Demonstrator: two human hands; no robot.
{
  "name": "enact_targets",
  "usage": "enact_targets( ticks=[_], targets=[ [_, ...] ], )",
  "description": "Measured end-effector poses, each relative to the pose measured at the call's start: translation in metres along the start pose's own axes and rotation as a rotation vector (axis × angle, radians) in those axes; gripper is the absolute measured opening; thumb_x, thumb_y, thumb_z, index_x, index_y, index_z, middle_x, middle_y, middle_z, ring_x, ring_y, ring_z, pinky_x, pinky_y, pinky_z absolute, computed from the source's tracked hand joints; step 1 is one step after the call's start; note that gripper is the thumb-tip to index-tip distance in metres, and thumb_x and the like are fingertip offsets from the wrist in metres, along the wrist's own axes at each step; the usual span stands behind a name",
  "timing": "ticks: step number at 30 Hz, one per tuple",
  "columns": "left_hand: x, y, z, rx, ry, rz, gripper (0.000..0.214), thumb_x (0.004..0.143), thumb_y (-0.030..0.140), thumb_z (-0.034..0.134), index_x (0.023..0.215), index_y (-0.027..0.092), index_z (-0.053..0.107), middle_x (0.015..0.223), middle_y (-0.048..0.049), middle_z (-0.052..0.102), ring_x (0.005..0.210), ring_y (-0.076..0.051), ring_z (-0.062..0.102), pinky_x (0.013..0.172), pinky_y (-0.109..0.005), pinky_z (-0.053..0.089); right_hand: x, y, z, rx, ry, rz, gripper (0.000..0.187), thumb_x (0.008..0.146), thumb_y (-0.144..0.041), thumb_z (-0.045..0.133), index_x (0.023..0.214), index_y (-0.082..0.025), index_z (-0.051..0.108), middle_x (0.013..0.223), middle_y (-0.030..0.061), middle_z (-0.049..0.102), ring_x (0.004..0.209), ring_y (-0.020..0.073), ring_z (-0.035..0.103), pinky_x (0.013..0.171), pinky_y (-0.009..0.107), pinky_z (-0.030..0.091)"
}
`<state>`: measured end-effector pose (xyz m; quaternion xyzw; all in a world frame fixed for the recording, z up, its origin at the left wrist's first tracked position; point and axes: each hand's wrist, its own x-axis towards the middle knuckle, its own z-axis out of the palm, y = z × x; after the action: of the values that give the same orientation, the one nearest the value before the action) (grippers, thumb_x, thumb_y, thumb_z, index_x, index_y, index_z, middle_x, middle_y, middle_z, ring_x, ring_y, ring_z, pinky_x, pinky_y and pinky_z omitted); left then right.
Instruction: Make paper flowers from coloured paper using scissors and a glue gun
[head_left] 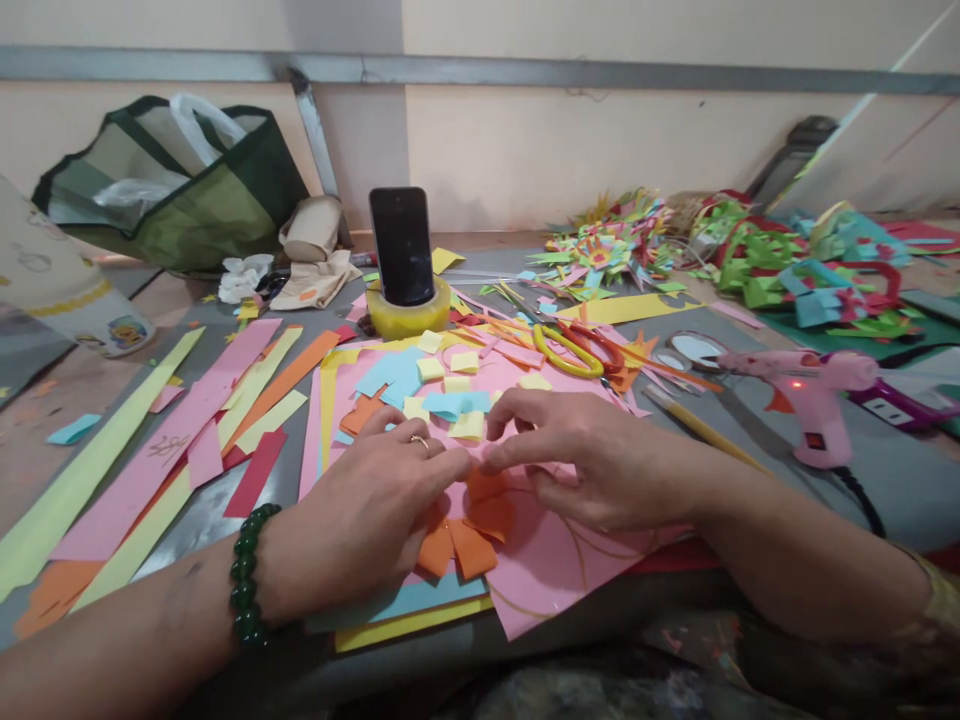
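Note:
A flower of folded orange paper petals point(474, 548) lies on a pink sheet point(551, 590) marked with curved lines. My left hand point(367, 500), wearing a green bead bracelet, bends over the flower's upper left and grips its edge; the thumb is largely hidden. My right hand point(592, 460) hovers at the flower's upper right, fingers bent and thumb apart from them, with nothing visible between. The index fingertips of both hands nearly meet at the top petal. Just beyond the fingers lie small folded pale yellow pieces point(459, 384) and blue paper pieces point(401, 374).
To the right rests a pink glue gun point(814, 395) with a lit light, near a pencil point(705, 430). Yellow-handled scissors point(568, 352) lie behind. A phone point(403, 245) stands in a yellow tape roll point(409, 318). Paper strips point(169, 450) cover the left; a green bag point(217, 190) is behind.

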<state>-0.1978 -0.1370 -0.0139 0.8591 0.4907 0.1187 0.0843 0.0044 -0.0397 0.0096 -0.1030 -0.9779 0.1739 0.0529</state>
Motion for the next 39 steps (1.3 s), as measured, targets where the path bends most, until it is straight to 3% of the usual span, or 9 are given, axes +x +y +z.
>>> enact_targets(
  ticks=[3,10,19,25,30,33,36,39],
  targets=[
    [-0.001,0.000,-0.002,-0.015,0.016,-0.015,0.017,0.072,0.002,0.046,0.073,0.019,0.047,0.069,0.0005,0.055,0.073,-0.018,0.049,0.085,-0.040,0.031,0.002,-0.003,0.003,-0.130,-0.020,-0.055,0.036,0.077,-0.002,0.050,0.099,-0.023,0.070,0.100,0.0081,0.058,0.087,0.0185,0.049,0.070,0.030,0.040],
    [0.000,0.000,-0.002,0.006,-0.009,-0.040,0.014,0.072,0.005,0.044,0.073,0.019,0.047,0.071,-0.0030,0.056,0.076,-0.021,0.053,0.084,-0.042,0.033,0.006,-0.005,0.012,-0.232,-0.086,-0.110,0.025,0.078,-0.004,0.051,0.090,-0.018,0.068,0.093,0.0073,0.056,0.082,0.0194,0.042,0.066,0.032,0.035],
    [0.001,0.001,-0.004,0.027,-0.032,-0.057,0.013,0.072,0.006,0.043,0.072,0.018,0.046,0.072,-0.0030,0.056,0.075,-0.020,0.052,0.084,-0.040,0.034,0.006,-0.009,0.017,-0.260,-0.055,-0.121,0.019,0.078,-0.005,0.050,0.081,-0.015,0.066,0.080,0.0069,0.055,0.076,0.0187,0.041,0.063,0.032,0.033],
    [0.001,0.001,-0.005,0.039,-0.053,-0.048,0.013,0.073,0.006,0.043,0.073,0.018,0.046,0.070,-0.0024,0.056,0.075,-0.020,0.052,0.083,-0.040,0.034,0.003,-0.006,0.016,-0.192,0.077,-0.160,0.025,0.074,-0.002,0.050,0.085,-0.014,0.069,0.088,0.0078,0.058,0.078,0.0180,0.042,0.066,0.032,0.035],
    [-0.001,0.002,-0.003,0.044,-0.030,-0.037,0.013,0.071,0.006,0.043,0.072,0.018,0.046,0.071,-0.0031,0.057,0.076,-0.021,0.053,0.083,-0.041,0.035,0.006,-0.004,0.023,-0.321,0.002,-0.172,0.024,0.074,-0.001,0.047,0.081,-0.015,0.066,0.081,0.0066,0.054,0.076,0.0184,0.040,0.062,0.032,0.032],
    [-0.001,0.001,-0.002,0.018,-0.026,-0.032,0.014,0.071,0.005,0.043,0.072,0.018,0.046,0.070,-0.0022,0.057,0.075,-0.020,0.053,0.082,-0.041,0.036,0.004,-0.004,0.019,-0.289,0.070,-0.192,0.025,0.075,-0.001,0.047,0.081,-0.015,0.066,0.081,0.0062,0.054,0.075,0.0176,0.041,0.062,0.031,0.033],
    [-0.001,-0.004,-0.005,-0.102,0.078,-0.032,0.024,0.066,0.000,0.043,0.077,0.020,0.050,0.073,0.0016,0.058,0.073,-0.017,0.053,0.082,-0.037,0.036,-0.001,-0.001,0.009,-0.133,0.268,-0.192,0.032,0.077,0.002,0.042,0.081,-0.017,0.067,0.080,0.0056,0.053,0.075,0.0158,0.044,0.063,0.029,0.036],
    [-0.001,-0.012,-0.011,-0.234,0.344,-0.127,0.034,0.063,-0.004,0.039,0.080,0.022,0.053,0.076,0.0042,0.061,0.075,-0.015,0.054,0.078,-0.032,0.039,-0.004,0.003,0.003,-0.077,0.350,-0.201,0.035,0.078,0.003,0.041,0.083,-0.018,0.069,0.078,0.0051,0.051,0.075,0.0153,0.045,0.063,0.028,0.035]
  ],
)
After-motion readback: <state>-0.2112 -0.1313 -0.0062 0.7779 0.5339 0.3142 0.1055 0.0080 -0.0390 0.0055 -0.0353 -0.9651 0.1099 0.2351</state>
